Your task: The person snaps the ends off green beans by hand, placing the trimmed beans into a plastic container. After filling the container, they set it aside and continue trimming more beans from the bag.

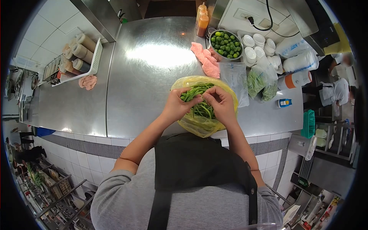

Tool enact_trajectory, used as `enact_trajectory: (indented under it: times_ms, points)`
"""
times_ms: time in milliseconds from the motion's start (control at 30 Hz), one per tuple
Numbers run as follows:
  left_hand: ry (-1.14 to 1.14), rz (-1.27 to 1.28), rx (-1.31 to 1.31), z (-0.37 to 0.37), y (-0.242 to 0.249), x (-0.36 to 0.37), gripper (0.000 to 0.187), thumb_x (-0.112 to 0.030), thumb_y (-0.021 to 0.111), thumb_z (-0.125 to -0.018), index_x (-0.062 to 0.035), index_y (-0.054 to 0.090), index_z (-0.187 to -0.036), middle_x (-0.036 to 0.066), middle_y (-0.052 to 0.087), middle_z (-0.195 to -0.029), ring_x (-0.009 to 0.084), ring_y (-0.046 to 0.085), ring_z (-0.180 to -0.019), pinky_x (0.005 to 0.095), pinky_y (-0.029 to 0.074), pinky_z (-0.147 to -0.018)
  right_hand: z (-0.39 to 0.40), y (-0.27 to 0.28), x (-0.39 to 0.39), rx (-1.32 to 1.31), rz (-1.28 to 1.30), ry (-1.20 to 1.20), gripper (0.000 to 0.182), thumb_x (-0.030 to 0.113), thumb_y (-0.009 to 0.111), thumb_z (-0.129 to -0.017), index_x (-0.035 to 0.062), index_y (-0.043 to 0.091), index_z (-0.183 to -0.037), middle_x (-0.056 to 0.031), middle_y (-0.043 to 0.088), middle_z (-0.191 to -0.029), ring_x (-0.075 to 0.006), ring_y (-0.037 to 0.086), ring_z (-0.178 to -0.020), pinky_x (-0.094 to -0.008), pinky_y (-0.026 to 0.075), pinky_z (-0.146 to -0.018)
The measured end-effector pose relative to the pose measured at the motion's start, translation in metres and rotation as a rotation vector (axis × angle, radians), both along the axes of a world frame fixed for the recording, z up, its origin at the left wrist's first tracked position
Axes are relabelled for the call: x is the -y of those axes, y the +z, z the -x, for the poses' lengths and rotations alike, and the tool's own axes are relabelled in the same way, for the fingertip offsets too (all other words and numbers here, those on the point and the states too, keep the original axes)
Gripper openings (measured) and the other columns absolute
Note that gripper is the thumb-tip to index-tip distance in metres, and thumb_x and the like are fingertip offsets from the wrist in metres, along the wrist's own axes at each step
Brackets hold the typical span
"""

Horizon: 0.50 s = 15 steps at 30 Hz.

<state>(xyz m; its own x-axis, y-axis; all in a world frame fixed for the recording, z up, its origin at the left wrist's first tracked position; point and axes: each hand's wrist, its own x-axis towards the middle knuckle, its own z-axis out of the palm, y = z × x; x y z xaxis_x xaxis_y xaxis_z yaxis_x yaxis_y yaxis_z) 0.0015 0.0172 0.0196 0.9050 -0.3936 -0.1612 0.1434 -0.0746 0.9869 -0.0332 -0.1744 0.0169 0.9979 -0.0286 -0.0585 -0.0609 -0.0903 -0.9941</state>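
Note:
A yellow plastic bag (199, 124) full of green beans (203, 110) lies open at the near edge of the steel counter (145, 76). Both of my hands are over it. My left hand (177, 104) pinches a green bean at one end, and my right hand (221, 102) has its fingertips closed on the same bean from the other side. The two hands touch at the fingertips above the heap of beans.
A metal bowl of limes (226, 44) stands at the back right, with a pink cloth (207, 59) beside it, stacked white cups (257, 46), sauce bottles (202, 21) and clear bags of greens (260, 82). A white rack of containers (78, 57) sits at the left. Another person (335, 90) stands far right.

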Motion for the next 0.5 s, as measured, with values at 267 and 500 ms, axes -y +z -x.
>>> enact_trajectory:
  times_ms: [267, 500]
  points:
    - [0.184, 0.299, -0.101, -0.007, 0.002, -0.002, 0.013, -0.009, 0.075, -0.091, 0.0003, 0.072, -0.100, 0.006, 0.072, -0.081, 0.0043, 0.052, -0.051, 0.0199, 0.040, -0.045, 0.002, -0.016, 0.008, -0.248, -0.415, 0.001, 0.011, 0.012, 0.066, -0.095, 0.0023, 0.065, -0.090, 0.0016, 0.064, -0.082, -0.0056, 0.057, -0.076, -0.0236, 0.045, -0.071]
    - [0.416, 0.432, -0.066, -0.016, -0.002, -0.006, 0.013, -0.008, 0.070, -0.095, 0.0010, 0.070, -0.105, 0.010, 0.073, -0.089, 0.0046, 0.050, -0.051, 0.0197, 0.038, -0.046, 0.008, 0.009, -0.008, -0.188, -0.244, 0.163, 0.018, 0.012, 0.067, -0.095, 0.0013, 0.068, -0.110, -0.0035, 0.068, -0.099, -0.0109, 0.064, -0.091, -0.0267, 0.051, -0.084]
